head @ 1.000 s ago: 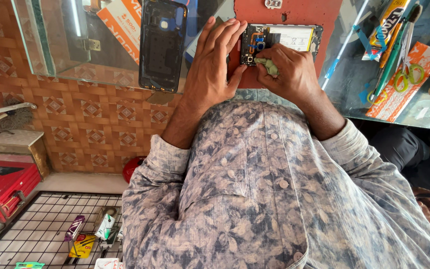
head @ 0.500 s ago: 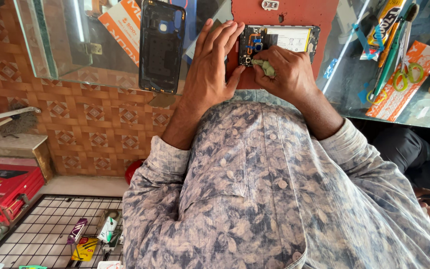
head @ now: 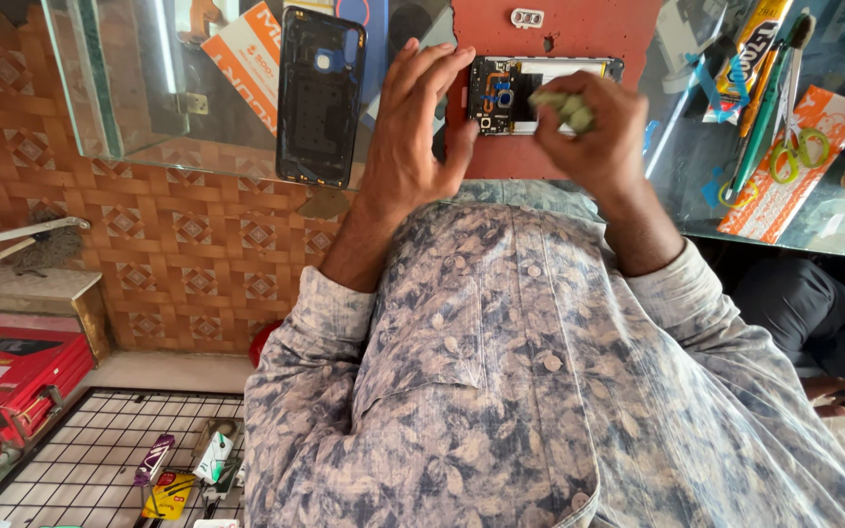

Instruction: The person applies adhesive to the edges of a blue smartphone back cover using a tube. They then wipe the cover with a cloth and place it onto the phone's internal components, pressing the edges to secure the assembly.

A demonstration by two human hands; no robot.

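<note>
Head view: right hand (head: 594, 127) pinches cloth (head: 561, 106) over phone (head: 530, 90).

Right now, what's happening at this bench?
A person is working on an opened phone that lies on a red mat on the glass counter. The right hand holds a small greenish wad over the phone's exposed inside. The left hand rests open-fingered at the phone's camera end, beside it. The phone's dark back cover lies apart on the glass. Scissors and other tools sit off to the other side.
</note>
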